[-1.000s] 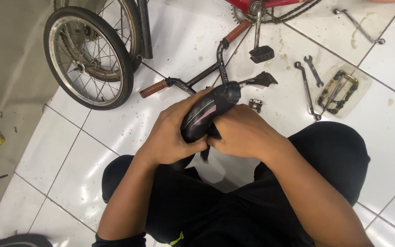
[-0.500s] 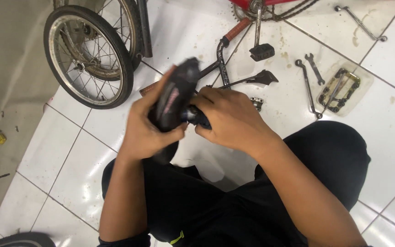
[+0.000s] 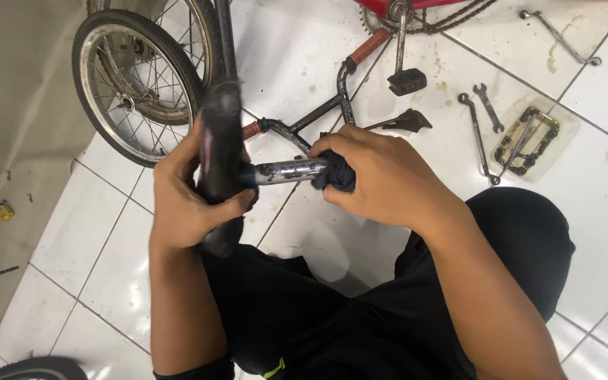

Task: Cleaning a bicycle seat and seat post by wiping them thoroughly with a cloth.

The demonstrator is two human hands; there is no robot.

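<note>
On the white tiled floor [image 3: 107,239], toward its upper left, stands a small spoked bicycle wheel [image 3: 138,81]. Just below it the left hand [image 3: 191,193] is wrapped tight around a black bicycle saddle [image 3: 219,151], held upright and end-on. A chrome seat post [image 3: 286,170] runs from the saddle to the right, where the right hand [image 3: 381,179] is closed around its far end with a dark cloth [image 3: 339,176] bunched in the grip. Behind the hands lie black handlebars [image 3: 332,105] with orange-brown grips; further right hangs a pedal [image 3: 407,81] on its crank, then two spanners [image 3: 483,119] and a clear tray [image 3: 533,134] of small parts near the right edge. Against half a second ago, the saddle has swung up from a slant to vertical, and more bare post shows between the hands.
</note>
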